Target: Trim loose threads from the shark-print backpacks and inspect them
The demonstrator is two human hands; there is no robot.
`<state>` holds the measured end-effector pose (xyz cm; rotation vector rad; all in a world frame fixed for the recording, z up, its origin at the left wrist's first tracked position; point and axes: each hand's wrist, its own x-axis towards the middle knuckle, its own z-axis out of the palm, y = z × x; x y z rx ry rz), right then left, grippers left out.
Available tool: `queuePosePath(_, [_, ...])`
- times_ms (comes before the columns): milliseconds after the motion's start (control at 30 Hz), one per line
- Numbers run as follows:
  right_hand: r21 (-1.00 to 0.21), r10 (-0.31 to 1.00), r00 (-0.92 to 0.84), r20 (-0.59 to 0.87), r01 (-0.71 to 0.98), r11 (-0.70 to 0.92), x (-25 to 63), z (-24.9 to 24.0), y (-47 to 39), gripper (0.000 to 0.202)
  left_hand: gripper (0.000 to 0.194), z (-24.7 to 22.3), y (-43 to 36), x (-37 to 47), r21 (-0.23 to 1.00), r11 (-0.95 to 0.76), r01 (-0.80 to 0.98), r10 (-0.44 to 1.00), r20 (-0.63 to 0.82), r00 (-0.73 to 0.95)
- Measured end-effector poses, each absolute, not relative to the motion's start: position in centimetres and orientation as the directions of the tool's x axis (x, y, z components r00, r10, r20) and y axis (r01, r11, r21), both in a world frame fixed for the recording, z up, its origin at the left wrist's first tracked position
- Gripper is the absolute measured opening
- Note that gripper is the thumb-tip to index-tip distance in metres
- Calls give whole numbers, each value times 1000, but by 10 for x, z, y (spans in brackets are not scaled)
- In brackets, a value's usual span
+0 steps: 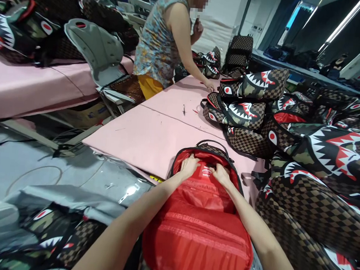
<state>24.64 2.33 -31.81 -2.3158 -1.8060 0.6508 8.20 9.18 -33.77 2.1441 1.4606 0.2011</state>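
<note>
- Watching remotely, I find the backpack opened at the pink table's near edge, red panel folded toward the wearer.
- Left hand: fingers partly curled, inside the bag's left. Right hand: half-curled, inside its right. I cannot tell whether either pinches fabric.
- I judge it light, soft-walled, slick-lined, hardly fragile; I'd grip the rim or top handle.
- Bag mouth surrounds both hands.

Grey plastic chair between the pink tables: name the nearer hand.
Left. The left hand is inside the open red-lined fabric backpack, right of the chair and closer to the camera; the right hand, also inside, is farther right.
</note>
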Motion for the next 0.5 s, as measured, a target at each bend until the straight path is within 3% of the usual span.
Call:
queuePosePath(133, [-468, 951, 189, -246, 836, -288, 240, -321, 28, 32, 27, -339, 90, 90, 588, -193, 785, 897, -218, 384])
queuePosePath(267, [-602, 968, 70, -239, 772, -205, 243, -296, 18, 28, 27, -314, 90, 78, 703, -156, 694, 851, -261, 456])
queuePosePath(367, [-752, 977, -40, -211, 645, -136, 269, -265, -11, 28, 44, -284, 90, 27, 855, -93, 509, 812, -231, 536])
queuePosePath(433, [-923, 991, 67, -120, 361, -136, 297, -254, -42, 39, 63, -272, 85, -22, 986, 108, 126, 855, -157, 494])
queuePosePath(500, [-976, 861, 508, -32, 169, -136, 323, -260, -80, 41, 64, -275, 70, -69, 977, 191, -94, 945, -157, 285])
